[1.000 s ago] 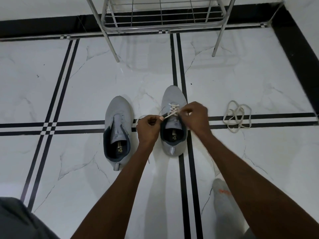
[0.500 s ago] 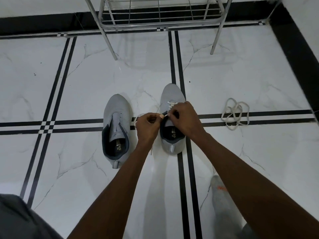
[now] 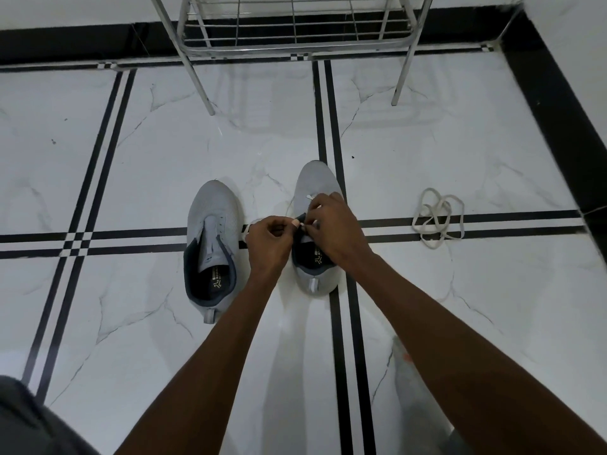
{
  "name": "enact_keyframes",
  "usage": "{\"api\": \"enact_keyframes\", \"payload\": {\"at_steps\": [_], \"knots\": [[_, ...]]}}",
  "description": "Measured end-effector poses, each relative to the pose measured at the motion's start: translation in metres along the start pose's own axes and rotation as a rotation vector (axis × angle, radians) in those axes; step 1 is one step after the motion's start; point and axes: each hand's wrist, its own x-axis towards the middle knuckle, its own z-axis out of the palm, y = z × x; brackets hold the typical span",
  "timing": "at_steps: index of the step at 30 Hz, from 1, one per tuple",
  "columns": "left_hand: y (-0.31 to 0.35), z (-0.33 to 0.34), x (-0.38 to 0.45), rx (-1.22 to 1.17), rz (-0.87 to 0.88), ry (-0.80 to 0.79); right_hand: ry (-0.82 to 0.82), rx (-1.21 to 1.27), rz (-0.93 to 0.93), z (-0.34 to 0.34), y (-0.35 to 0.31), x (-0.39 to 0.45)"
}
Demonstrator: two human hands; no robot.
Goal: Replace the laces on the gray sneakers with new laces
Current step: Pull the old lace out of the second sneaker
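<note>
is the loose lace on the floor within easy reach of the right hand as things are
Probably yes: the loose lace lies on bare floor beside the right hand with nothing between, but that hand is pinching the lace on the right sneaker and must let go first.

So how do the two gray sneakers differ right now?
The left sneaker has bare eyelets and stands untouched; the right sneaker has white lace in it, with the left hand and right hand working on it. The right sneaker sits farther forward. Both point toward the rack.
</note>
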Motion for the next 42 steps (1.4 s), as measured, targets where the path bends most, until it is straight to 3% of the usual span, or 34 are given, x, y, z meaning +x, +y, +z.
{"api": "enact_keyframes", "payload": {"at_steps": [3, 6, 10, 12, 14, 16, 17, 20, 24, 27, 32, 37, 42], "knots": [[-0.002, -0.001, 0.002, -0.002, -0.033, 0.017, 0.257, 0.241, 0.240, -0.006, 0.013, 0.001], [-0.002, -0.003, 0.002, -0.016, -0.059, 0.035, 0.464, 0.303, 0.507, -0.029, 0.044, 0.003], [0.000, -0.004, 0.000, -0.016, -0.051, 0.042, 0.289, 0.389, 0.327, -0.029, 0.036, 0.004], [0.001, -0.005, 0.000, 0.000, -0.038, 0.043, 0.347, 0.373, 0.327, -0.018, 0.028, 0.008], [0.001, -0.005, -0.001, 0.010, -0.017, 0.043, 0.429, 0.532, 0.569, -0.019, 0.032, 0.016], [0.002, -0.005, -0.003, 0.027, 0.006, 0.044, 0.413, 0.754, 0.836, -0.022, 0.043, 0.019], [0.003, -0.005, -0.004, 0.040, 0.020, 0.044, 0.399, 0.768, 0.883, -0.021, 0.050, 0.017], [0.004, -0.001, -0.006, 0.096, 0.092, 0.036, 0.337, 0.612, 0.777, -0.022, 0.049, 0.004], [0.005, 0.003, -0.004, 0.143, 0.156, 0.004, 0.047, 0.394, 0.386, -0.014, 0.022, -0.010], [0.006, 0.005, -0.002, 0.192, 0.189, -0.031, 0.034, 0.272, 0.233, 0.000, 0.018, -0.013], [0.006, -0.002, 0.000, 0.204, 0.181, 0.023, 0.245, 0.286, 0.319, -0.004, 0.024, -0.018], [0.002, -0.008, 0.002, 0.217, 0.118, 0.083, 0.178, 0.627, 0.551, -0.004, 0.038, -0.022], [0.021, 0.009, 0.006, 0.376, 0.419, -0.089, 0.088, 0.561, 0.459, -0.008, 0.034, -0.019]]}}
